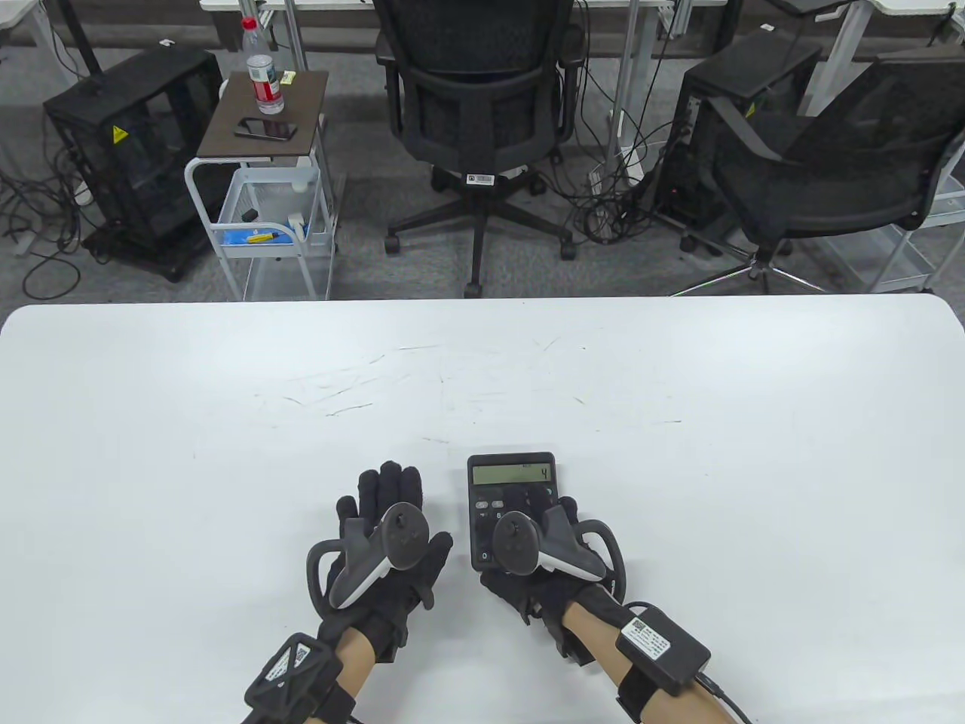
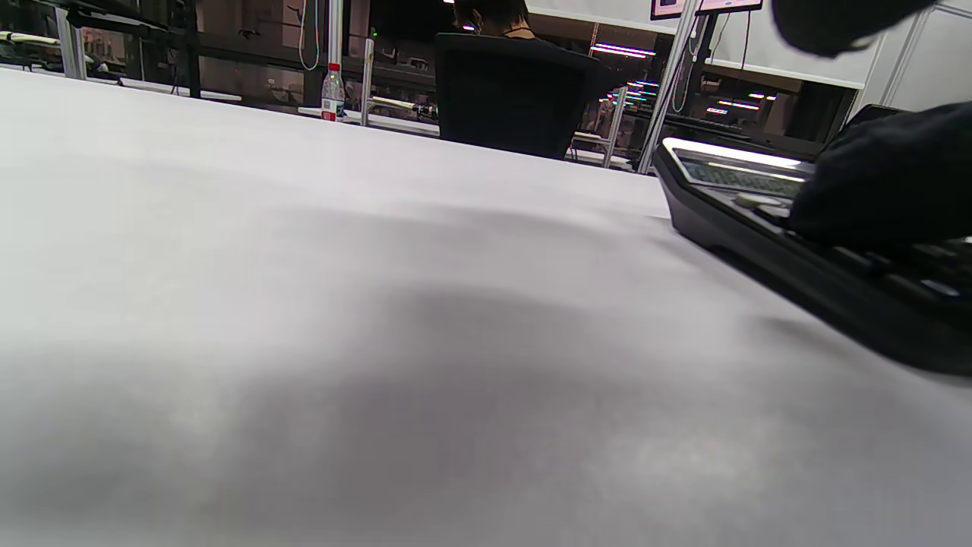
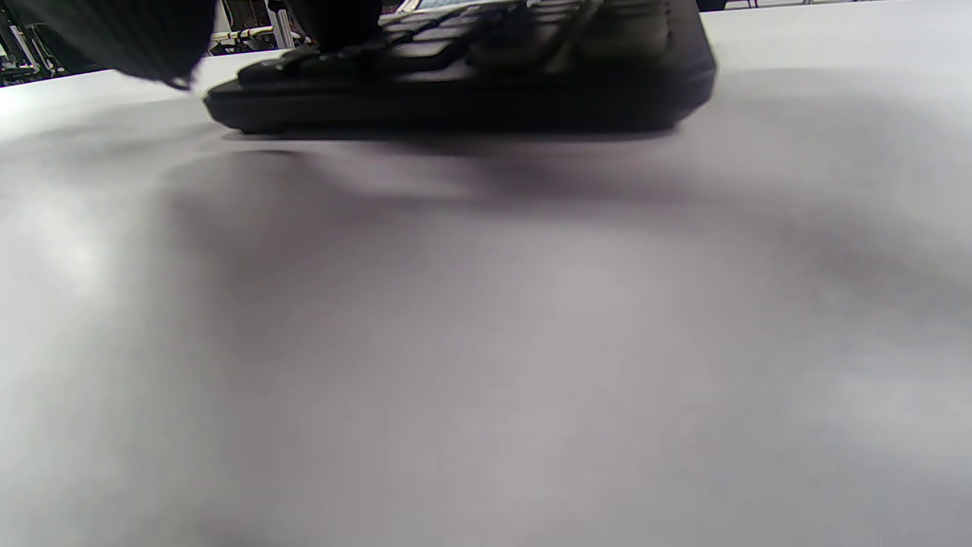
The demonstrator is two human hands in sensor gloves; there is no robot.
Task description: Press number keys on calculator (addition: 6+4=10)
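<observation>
Looking down from the table view: scuffed white table (image 1: 226, 392), black mesh office chair (image 1: 479, 98) beyond its far edge, black rectangular calculator (image 1: 510, 483) near its front edge, display reading 4. Left hand (image 1: 384, 550) lying flat beside calculator, fingers spread. Right hand (image 1: 550, 558) resting over keypad; finger posture impossible to tell.

Left wrist view: calculator (image 2: 767, 228) side-on, dark glove over keys.

Right wrist view: blurred calculator (image 3: 471, 99) front edge only.

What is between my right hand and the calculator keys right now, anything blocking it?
Nothing visible. The right hand is already over the calculator, covering most of its keypad, and the display reads 4. The left hand lies flat on the table beside the calculator, apart from it.
</observation>
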